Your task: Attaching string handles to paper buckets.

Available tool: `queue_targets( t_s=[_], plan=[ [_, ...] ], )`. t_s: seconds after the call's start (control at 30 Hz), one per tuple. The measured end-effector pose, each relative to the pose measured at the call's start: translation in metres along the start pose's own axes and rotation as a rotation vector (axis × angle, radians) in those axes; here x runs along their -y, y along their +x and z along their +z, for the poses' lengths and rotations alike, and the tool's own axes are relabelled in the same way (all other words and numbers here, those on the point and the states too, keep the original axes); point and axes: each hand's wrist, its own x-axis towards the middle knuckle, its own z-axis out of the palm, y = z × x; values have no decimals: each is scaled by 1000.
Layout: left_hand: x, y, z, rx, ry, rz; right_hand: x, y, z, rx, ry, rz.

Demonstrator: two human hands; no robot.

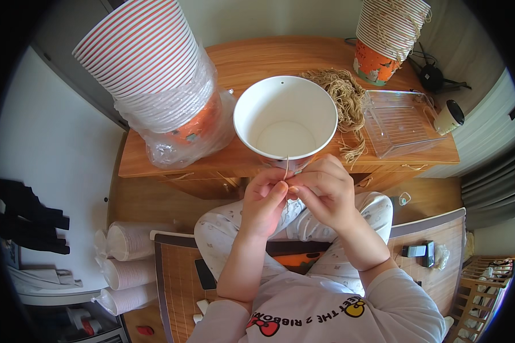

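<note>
A white bucket [285, 117] sits before me near the front edge of a wooden cabinet [252, 52], its mouth tipped toward me, nothing inside. At its 6 o'clock rim, a thin tan cord [287, 164] runs down to my fingers. My left hand [264, 201] pinches it between thumb and forefinger; my right hand [329, 191], just beside, is drawn into a narrow pinch on it too, tips almost meeting, so any knot between them is hidden. I judge this bucket partly done: the cord is at the near side, while the small hole [282, 83] at 12 o'clock shows no cord, so that side seems left. Between 2 and 3 o'clock lies a loose heap [349, 100] of tan strands, plenty to draw on. At 2 o'clock, farther off, a nested stack [390, 31] has strands hanging about it, and those look finished. At 3 o'clock are a clear tray [403, 147] and a lidded cup [448, 118]. Between 9 and 10 o'clock a tall stack [143, 54], partly in plastic, shows no cords; wrapped stacks [129, 274] on the floor toward 7 or 8 look untouched.
</note>
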Motion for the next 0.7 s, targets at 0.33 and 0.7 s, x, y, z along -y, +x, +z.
queue_targets(
  t_s=[0.33, 0.7],
  plan=[
    [2, 1, -5, -82, 353, 349, 4, 10, 3, -79, -143, -136],
    [-22, 3, 16, -173, 1158, 714, 12, 24, 2, -65, -302, -271]
  ],
)
